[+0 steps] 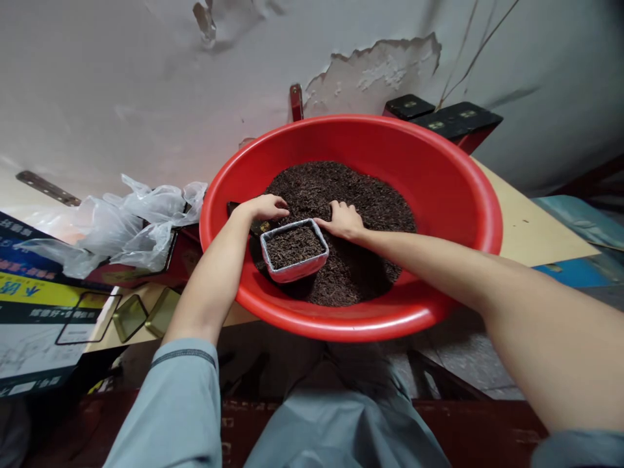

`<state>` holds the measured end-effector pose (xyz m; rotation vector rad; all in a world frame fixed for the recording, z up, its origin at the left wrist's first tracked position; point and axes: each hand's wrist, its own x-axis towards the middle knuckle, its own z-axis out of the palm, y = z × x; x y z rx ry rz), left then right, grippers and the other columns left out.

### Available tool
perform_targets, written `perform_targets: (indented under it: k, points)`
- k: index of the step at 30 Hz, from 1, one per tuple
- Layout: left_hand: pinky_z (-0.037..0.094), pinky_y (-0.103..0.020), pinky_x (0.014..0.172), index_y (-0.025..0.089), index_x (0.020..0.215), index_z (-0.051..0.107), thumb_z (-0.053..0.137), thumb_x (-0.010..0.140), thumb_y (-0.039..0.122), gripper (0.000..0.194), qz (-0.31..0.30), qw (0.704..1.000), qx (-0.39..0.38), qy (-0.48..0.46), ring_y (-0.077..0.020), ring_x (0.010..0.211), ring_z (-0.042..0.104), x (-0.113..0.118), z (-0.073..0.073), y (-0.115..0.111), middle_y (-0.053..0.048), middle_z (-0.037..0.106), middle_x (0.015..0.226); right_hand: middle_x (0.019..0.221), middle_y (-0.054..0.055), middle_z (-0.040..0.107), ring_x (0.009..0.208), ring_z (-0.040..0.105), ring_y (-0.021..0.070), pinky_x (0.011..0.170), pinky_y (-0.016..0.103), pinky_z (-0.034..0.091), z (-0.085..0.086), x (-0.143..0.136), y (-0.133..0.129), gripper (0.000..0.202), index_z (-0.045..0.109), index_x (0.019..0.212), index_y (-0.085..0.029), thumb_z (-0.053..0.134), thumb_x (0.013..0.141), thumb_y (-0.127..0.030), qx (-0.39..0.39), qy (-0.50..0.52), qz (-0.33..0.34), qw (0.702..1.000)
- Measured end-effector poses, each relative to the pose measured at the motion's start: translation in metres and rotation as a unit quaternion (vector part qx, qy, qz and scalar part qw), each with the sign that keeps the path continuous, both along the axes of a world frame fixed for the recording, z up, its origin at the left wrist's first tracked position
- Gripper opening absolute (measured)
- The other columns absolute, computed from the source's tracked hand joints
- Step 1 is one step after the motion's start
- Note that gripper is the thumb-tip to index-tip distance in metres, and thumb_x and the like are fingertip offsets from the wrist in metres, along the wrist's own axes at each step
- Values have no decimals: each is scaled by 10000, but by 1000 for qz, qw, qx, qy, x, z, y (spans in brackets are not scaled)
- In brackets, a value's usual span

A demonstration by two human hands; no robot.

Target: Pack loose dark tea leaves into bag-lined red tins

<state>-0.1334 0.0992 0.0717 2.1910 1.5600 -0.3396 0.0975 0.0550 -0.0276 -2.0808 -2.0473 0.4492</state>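
Note:
A large red basin (468,214) holds a heap of dark, loose, tea-like leaves (380,201). Inside it on the left, a small red tin (298,268) with a pale lining is filled with the same leaves. A black lid with a gold mark (260,227) lies partly hidden behind the tin. My left hand (267,207) hovers by the lid and the tin's back left corner, fingers curved, their tips partly hidden. My right hand (342,221) rests on the leaves, fingers apart, its thumb at the tin's back right corner.
Crumpled clear plastic bags (151,221) lie on dark boxes at the left. Two gold-coloured lids (130,317) sit near a printed carton (39,312). Black-topped red tins (458,119) stand behind the basin, against the peeling wall.

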Motion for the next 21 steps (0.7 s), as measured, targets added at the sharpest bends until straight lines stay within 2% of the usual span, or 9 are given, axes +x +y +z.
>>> perform_targets:
  k: [4,11,16,19,21]
  points:
    - [556,-224,917,227,1485,618,583,959,412,558,22,1000,-12,-2,-195,1133,747,-4,1,1,-71,724,1424,1356,224,698,1222,686,371,1036,454,536,4,3,7,711,591,1395,-132,559,958,-691,-8,7,23,1000]
    - [547,-205,810,165,1544,554,577,995,397,597,48,997,-54,-4,-206,1170,725,-4,1,1,-91,686,1468,1240,172,772,1142,736,332,952,405,562,19,6,24,447,724,1283,-192,638,946,-473,22,3,21,1000]
    - [542,-209,745,183,1565,532,577,993,423,621,52,996,-70,-7,-215,1159,725,-7,-2,6,-95,691,1455,1067,140,803,1012,742,302,902,389,540,54,1,26,418,765,1244,-188,669,925,-442,118,74,19,990]
    - [550,-227,730,199,1553,556,621,956,448,651,51,996,-73,2,-237,1111,741,-11,-7,12,-100,732,1381,959,106,796,893,719,255,858,362,515,79,-13,9,380,774,1184,-174,688,906,-418,180,127,72,973]
    - [557,-233,720,204,1526,591,678,907,452,673,52,995,-80,7,-246,1070,753,-13,-10,16,-102,756,1328,954,89,790,857,697,224,836,341,497,92,-26,-10,356,768,1161,-171,684,907,-406,205,156,134,957]
